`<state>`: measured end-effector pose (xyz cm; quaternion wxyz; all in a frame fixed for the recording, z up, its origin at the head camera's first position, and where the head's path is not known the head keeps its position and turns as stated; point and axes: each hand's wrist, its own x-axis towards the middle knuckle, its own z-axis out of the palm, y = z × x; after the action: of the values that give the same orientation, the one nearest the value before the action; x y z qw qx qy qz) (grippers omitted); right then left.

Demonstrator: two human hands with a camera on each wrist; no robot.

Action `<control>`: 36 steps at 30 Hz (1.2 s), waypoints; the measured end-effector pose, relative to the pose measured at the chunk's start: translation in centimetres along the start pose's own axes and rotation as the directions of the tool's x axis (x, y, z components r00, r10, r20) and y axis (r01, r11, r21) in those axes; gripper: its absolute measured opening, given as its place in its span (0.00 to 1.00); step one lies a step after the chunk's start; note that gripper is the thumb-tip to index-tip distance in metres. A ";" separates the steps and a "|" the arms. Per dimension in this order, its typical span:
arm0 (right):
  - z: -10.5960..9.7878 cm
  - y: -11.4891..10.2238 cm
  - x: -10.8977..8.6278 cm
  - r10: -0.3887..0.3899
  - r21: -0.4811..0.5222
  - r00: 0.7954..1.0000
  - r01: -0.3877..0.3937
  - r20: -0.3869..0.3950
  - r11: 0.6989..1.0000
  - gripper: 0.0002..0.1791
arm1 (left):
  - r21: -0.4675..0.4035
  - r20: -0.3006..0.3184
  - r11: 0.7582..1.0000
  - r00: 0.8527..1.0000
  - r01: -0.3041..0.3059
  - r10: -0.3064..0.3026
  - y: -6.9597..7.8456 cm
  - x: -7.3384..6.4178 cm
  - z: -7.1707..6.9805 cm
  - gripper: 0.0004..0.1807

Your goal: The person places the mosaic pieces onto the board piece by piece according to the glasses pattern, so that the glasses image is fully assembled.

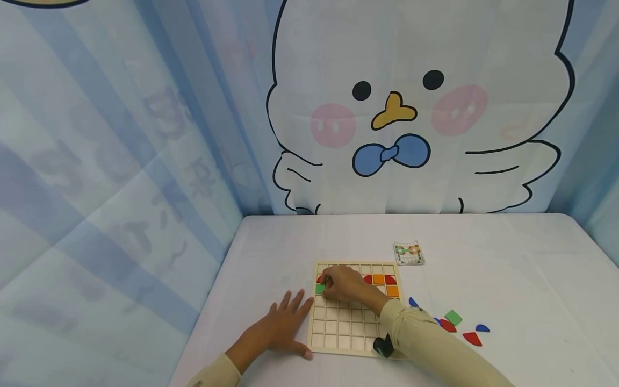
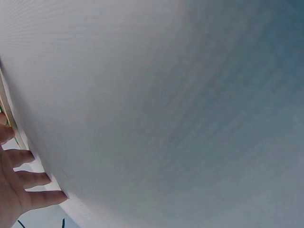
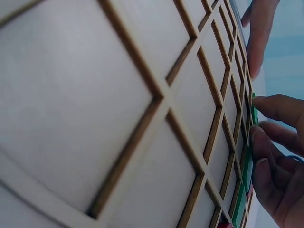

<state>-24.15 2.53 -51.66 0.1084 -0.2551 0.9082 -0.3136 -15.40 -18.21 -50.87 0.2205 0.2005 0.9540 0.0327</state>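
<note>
the wooden grid board (image 1: 331, 327) is lying on the white table (image 1: 532, 279), low in the middle of the frame. over its upper left part the right hand (image 1: 342, 283) is reaching; its thumb and fingers are bending close together and seem to be pinching a green piece (image 3: 255, 114). the left hand (image 1: 285, 325) is resting left of the board, wide open with fingers spread, holding nothing; i cannot tell whether it is touching the edge. in my judgement, the green piece could be catching on the thin ridges and sitting tilted if it is coming down off its cell. the board could be sliding, because no hand is gripping it. the right sleeve (image 1: 425, 336), crossing the board's right side, could be sweeping the loose pieces (image 1: 472, 338) at lower right if the arm is moving low. beyond the board's upper right corner, the card (image 1: 409, 253) is showing a coloured pattern, with no words i can read. on the curtain at left, pale letter shapes (image 1: 200, 177) are appearing, one resembling an r, but they are forming no readable word. no brand is showing.
</note>
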 end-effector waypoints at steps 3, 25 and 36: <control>-0.2 0.1 -0.2 -0.022 0.014 1.000 0.022 0.010 1.000 0.11 | 0.003 -0.001 1.000 1.000 -0.002 0.002 0.0 0.0 0.1 0.67; -8.7 8.8 -8.6 -0.068 0.169 0.998 0.067 -0.004 0.983 0.14 | -0.015 -0.004 0.999 1.000 0.031 -0.031 0.2 0.2 0.4 0.67; -11.3 11.5 -14.6 0.126 0.159 0.982 -0.148 0.140 0.976 0.16 | -0.012 -0.008 1.000 1.000 0.014 -0.014 0.0 0.2 0.4 0.67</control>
<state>-20.40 23.83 -49.46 0.2097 -0.2013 0.8849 -0.3640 -15.38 -18.19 -51.29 0.2180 0.1922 0.9561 0.0378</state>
